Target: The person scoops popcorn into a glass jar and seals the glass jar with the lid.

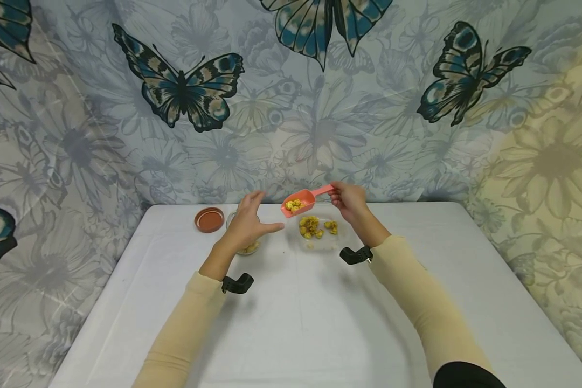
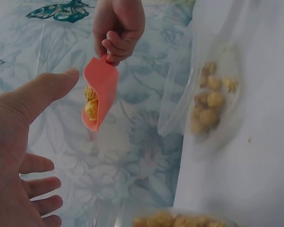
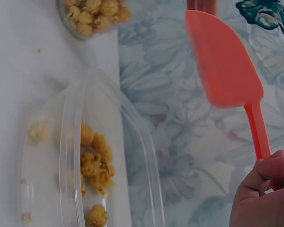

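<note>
My right hand [image 1: 350, 201] pinches the handle of a coral-pink scoop [image 1: 300, 200] that carries several pieces of caramel popcorn [image 1: 293, 205]. The scoop is in the air above a clear plastic container [image 3: 75, 156], where more popcorn [image 1: 310, 227] lies. My left hand [image 1: 246, 222] is spread, thumb apart from the fingers, and holds nothing. It hovers over a clear glass jar [image 3: 71, 28] with popcorn in it, hiding much of the jar in the head view. In the left wrist view the scoop [image 2: 102, 94] hangs beyond my left thumb.
A round reddish-brown lid [image 1: 209, 220] lies on the white-covered table [image 1: 291, 323] left of the jar. Behind the table's far edge hangs a butterfly-patterned cloth [image 1: 320, 134]. A small crumb lies on the table between jar and container.
</note>
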`<control>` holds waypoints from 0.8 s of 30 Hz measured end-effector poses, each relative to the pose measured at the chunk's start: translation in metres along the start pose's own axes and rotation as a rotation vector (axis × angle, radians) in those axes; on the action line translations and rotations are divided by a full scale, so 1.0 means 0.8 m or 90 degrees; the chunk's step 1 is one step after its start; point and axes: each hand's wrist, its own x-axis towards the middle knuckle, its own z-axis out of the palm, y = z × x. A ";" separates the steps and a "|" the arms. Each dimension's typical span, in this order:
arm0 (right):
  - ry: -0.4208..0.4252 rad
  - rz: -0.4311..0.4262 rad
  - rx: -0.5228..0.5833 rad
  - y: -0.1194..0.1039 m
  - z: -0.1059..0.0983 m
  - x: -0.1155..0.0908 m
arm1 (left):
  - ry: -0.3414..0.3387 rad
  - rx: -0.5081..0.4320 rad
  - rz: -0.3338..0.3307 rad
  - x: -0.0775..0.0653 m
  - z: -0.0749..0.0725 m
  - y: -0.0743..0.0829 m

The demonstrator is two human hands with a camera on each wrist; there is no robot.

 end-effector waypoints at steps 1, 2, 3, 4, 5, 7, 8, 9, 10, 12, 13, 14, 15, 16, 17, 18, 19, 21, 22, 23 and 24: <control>-0.001 -0.001 0.001 0.001 0.003 0.000 | 0.001 0.001 -0.005 -0.001 -0.002 -0.003; -0.002 -0.001 0.004 0.002 0.005 0.001 | 0.001 0.005 -0.009 -0.002 -0.005 -0.006; 0.000 -0.003 0.003 0.003 0.009 0.001 | 0.001 0.007 -0.012 -0.003 -0.007 -0.009; 0.000 -0.004 0.003 0.004 0.012 0.001 | 0.002 0.009 -0.017 -0.004 -0.009 -0.012; -0.001 -0.006 0.000 0.005 0.015 0.001 | 0.004 0.012 -0.019 -0.005 -0.011 -0.015; -0.003 -0.008 -0.004 0.007 0.021 0.000 | 0.010 0.012 -0.022 -0.007 -0.014 -0.021; -0.002 -0.010 -0.008 0.007 0.024 0.000 | 0.013 0.012 -0.022 -0.008 -0.016 -0.024; -0.003 -0.013 -0.010 0.008 0.028 0.000 | 0.015 0.010 -0.022 -0.009 -0.018 -0.027; -0.004 -0.014 -0.010 0.009 0.031 -0.001 | 0.019 0.009 -0.022 -0.010 -0.019 -0.030; -0.006 -0.016 -0.008 0.011 0.038 -0.001 | 0.024 0.007 -0.027 -0.011 -0.021 -0.036; -0.007 -0.017 -0.008 0.012 0.041 -0.001 | 0.025 0.006 -0.030 -0.011 -0.022 -0.039; -0.008 -0.018 -0.006 0.013 0.044 -0.001 | 0.025 0.007 -0.035 -0.012 -0.022 -0.041; -0.010 -0.018 -0.003 0.015 0.046 -0.001 | 0.026 0.005 -0.041 -0.012 -0.023 -0.044; -0.012 -0.018 -0.003 0.017 0.049 0.000 | 0.026 0.007 -0.046 -0.012 -0.023 -0.047; -0.016 -0.020 -0.003 0.018 0.052 -0.001 | 0.026 0.004 -0.051 -0.012 -0.023 -0.050; -0.019 -0.023 -0.003 0.020 0.055 -0.001 | 0.024 0.003 -0.054 -0.013 -0.024 -0.052; -0.020 -0.027 -0.005 0.021 0.058 -0.001 | 0.023 0.003 -0.058 -0.013 -0.024 -0.055; -0.025 -0.036 -0.012 0.024 0.064 -0.002 | 0.021 0.004 -0.064 -0.015 -0.025 -0.060; -0.028 -0.041 -0.017 0.025 0.066 -0.002 | 0.020 0.003 -0.068 -0.015 -0.025 -0.063; -0.029 -0.044 -0.019 0.027 0.069 -0.003 | 0.019 0.001 -0.074 -0.016 -0.025 -0.066; -0.029 -0.047 -0.021 0.028 0.071 -0.003 | 0.015 0.000 -0.082 -0.017 -0.025 -0.068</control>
